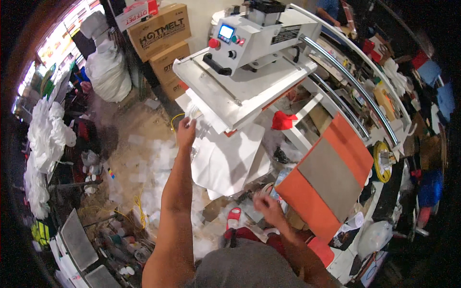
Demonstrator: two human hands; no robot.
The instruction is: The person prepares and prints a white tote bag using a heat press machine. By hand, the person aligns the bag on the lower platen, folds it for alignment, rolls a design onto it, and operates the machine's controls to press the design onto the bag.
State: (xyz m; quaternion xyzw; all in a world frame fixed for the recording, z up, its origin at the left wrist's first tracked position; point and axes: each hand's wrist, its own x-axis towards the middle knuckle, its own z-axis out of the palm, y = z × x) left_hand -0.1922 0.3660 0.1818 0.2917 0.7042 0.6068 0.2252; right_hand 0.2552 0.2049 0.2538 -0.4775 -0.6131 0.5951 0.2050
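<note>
Gray shirt cloth (245,266) fills the bottom center, nearest the camera. Left of it, the left arm reaches nearly straight up the frame, its left hand (186,131) bringing the fingertips to the edge of a white sheet (207,116) just left of center, below the white press (269,41); whether they pinch it cannot be told. Rightward, the other forearm angles up and left, its blurred right hand (269,206) bent beside an orange-and-gray pad (331,177), fingers seemingly curled, their grip unclear.
</note>
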